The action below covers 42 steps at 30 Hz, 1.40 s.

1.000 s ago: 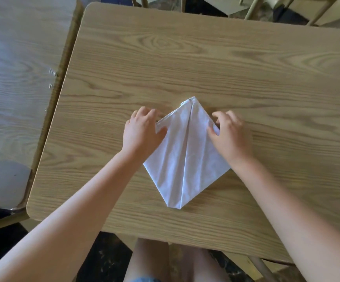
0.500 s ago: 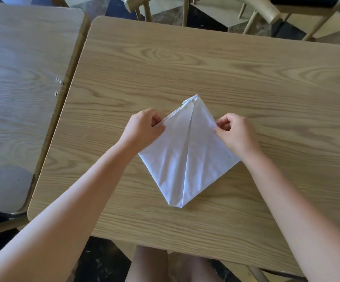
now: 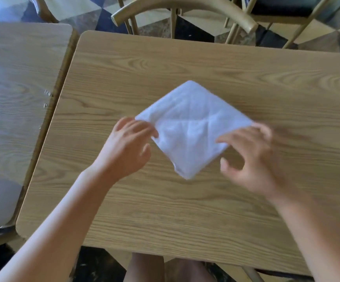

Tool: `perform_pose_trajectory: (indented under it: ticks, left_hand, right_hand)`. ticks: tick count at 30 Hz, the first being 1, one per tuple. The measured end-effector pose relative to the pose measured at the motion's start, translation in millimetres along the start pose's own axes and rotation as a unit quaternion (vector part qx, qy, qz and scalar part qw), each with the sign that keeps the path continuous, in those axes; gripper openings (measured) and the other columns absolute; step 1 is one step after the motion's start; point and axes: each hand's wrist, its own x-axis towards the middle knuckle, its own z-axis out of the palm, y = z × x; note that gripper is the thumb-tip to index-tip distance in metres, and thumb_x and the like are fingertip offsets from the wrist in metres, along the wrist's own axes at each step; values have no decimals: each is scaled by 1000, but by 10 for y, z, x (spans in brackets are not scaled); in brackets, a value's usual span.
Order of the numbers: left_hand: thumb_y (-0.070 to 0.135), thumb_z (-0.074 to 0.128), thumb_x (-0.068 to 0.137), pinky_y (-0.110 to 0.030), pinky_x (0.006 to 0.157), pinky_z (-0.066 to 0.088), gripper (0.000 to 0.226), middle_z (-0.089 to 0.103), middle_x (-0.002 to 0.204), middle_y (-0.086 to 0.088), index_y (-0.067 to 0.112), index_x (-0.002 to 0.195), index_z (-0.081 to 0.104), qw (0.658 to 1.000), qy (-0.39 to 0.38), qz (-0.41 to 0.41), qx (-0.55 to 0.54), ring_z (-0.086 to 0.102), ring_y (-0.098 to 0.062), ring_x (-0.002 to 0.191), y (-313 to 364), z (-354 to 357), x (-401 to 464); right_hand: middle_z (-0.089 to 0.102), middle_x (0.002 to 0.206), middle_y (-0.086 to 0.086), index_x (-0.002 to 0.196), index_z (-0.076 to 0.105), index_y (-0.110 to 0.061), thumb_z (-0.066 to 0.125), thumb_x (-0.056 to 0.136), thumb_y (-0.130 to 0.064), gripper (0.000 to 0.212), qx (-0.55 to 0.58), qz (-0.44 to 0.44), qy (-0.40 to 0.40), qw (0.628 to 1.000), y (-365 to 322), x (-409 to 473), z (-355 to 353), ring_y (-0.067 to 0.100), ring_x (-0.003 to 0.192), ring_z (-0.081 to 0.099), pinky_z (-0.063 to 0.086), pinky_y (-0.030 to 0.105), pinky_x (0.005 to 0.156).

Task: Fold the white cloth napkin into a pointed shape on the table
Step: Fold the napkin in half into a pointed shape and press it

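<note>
Left hand (image 3: pixel 127 148) fingers on napkin (image 3: pixel 191 127) left corner; right hand (image 3: pixel 250 157) fingers on its right edge. Blur: can't tell either grip, pinching or just pressing. Napkin is a diamond, flat mid-counter (image 3: pixel 185 216). Chair (image 3: pixel 185 5) beyond far edge.

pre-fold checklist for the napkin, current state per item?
1. napkin lies on the table, well inside its edges: ok.
2. Diamond shape, one corner toward the person, one away: ok.
3. left hand at the left corner, fingers open and touching the edge: ok.
4. right hand at the right corner, fingers spread over the cloth: ok.
5. Firm grip on either corner: cannot tell, motion blur.
6. Creases lying flat and layers aligned: cannot tell, the cloth is blurred.
</note>
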Motion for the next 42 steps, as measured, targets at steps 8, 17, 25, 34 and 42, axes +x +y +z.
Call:
perform_pose_trajectory:
  ticks: [8, 17, 25, 34, 42]
  left_hand:
    - [40, 47, 88, -48, 112, 23, 56, 32, 150, -13, 15, 138, 44, 995, -95, 13, 35, 24, -27, 141, 134, 756, -107]
    - [80, 39, 65, -59, 112, 2, 96, 5, 158, -6, 37, 146, 11, 979, -159, -21, 129, 0, -30, 145, 113, 1036, -141]
    - [86, 43, 57, -67, 108, 8, 104, 11, 156, -15, 40, 145, 13, 982, -151, 8, 110, 5, -36, 143, 394, 1075, -672]
    - [84, 41, 64, -67, 108, 4, 99, 9, 156, -18, 35, 146, 17, 977, -191, 15, 97, 3, -38, 143, 529, 1021, -923]
    - [32, 71, 75, -59, 106, 30, 57, 48, 140, -13, 15, 127, 57, 974, -161, 161, 15, 41, -28, 132, 238, 754, -953]
  right_hand:
    - [12, 156, 15, 146, 19, -26, 35, 88, -50, 65, -32, 114, -116, 986, 205, -89, 804, 29, 144, 5, 11, 57, 111]
    - [0, 158, 12, 145, 6, -42, 26, 73, -77, 82, -116, 100, -176, 972, 329, -102, 1174, 27, 145, -4, -3, 59, 111]
    - [4, 157, 17, 144, 7, -43, 32, 67, -82, 90, -114, 88, -181, 973, 101, -693, 1088, 33, 144, -1, 1, 64, 109]
    - [-3, 156, 15, 145, -1, -39, 29, 72, -79, 88, -83, 93, -209, 970, -44, -960, 1007, 32, 144, -6, -3, 64, 108]
    - [59, 122, 10, 117, 60, -20, 73, 69, -46, 56, -20, -95, -113, 989, 155, -1245, 775, 24, 127, 39, 19, 58, 107]
